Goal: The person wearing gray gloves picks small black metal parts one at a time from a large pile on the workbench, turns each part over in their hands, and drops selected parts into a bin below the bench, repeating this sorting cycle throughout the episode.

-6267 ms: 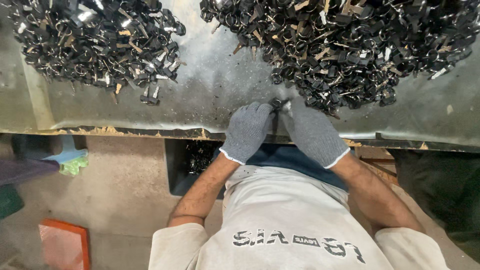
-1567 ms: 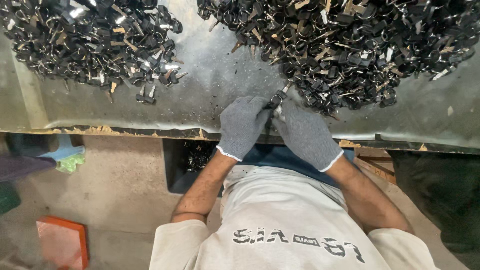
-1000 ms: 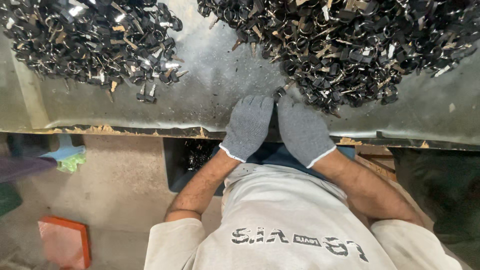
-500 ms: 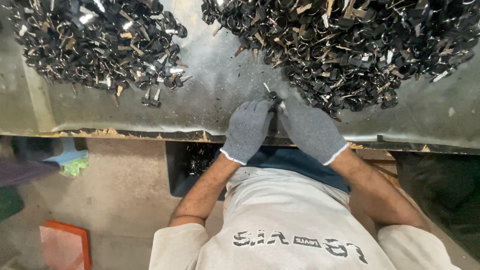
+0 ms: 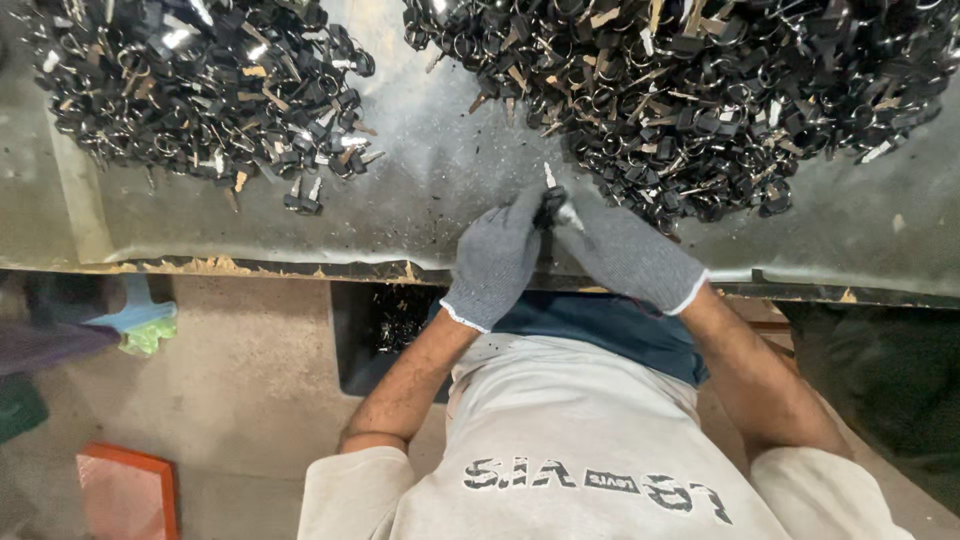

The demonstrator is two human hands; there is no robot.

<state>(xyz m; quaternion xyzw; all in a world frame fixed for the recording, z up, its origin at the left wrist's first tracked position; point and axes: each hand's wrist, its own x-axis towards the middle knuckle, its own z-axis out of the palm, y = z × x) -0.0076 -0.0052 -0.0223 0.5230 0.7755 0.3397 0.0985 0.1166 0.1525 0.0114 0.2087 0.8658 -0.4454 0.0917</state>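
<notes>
Both my hands wear grey knit gloves and meet at the front edge of a grey metal table [image 5: 430,190]. My left hand [image 5: 497,258] and my right hand [image 5: 628,255] pinch one small black piece with a pale metal tip [image 5: 551,198] between their fingertips. The tip points away from me. Just beyond my right hand lies a big heap of black ring-and-tab parts [image 5: 690,90]. A second heap of similar parts [image 5: 190,90] lies at the far left of the table.
A few loose parts [image 5: 302,196] lie apart from the left heap. Under the table edge sits a dark bin with black parts [image 5: 395,320]. On the floor are an orange block [image 5: 125,490] and a light blue and green thing [image 5: 140,322].
Since half a second ago, the piece between my fingertips has turned more upright, and its metal tip shows more clearly. My hands stay at the same spot by the right heap.
</notes>
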